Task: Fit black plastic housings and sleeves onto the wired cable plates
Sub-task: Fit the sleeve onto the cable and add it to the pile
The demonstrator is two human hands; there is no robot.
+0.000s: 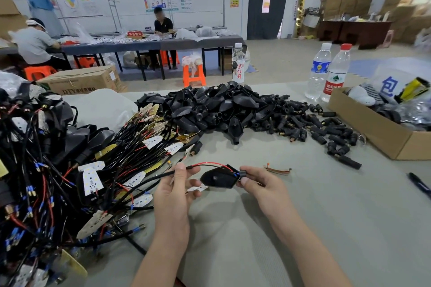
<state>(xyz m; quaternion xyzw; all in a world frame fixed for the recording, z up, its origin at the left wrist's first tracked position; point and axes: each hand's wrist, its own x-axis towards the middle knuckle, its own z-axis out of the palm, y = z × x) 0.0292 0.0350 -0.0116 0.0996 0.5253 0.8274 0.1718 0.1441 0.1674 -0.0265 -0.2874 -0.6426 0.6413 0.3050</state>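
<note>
A black plastic housing (218, 178) hangs just above the table between my hands. My right hand (258, 184) pinches its narrow right end, where a small black sleeve (242, 174) sits on the wires. My left hand (173, 190) pinches the black cable and red wire (210, 164) that run into the housing from the left. A white plate edge (198, 188) shows below the housing. A heap of loose black housings (210, 107) lies at the table's middle back, with small black sleeves (326, 128) spread to its right. Wired cable plates (93, 179) pile up on the left.
A cardboard box (377, 133) with bagged parts stands at the right. Three water bottles (335, 74) stand at the table's far edge. A pen (419, 185) lies at the right edge, wire scraps (277, 170) near my right hand. Two people sit at a far table.
</note>
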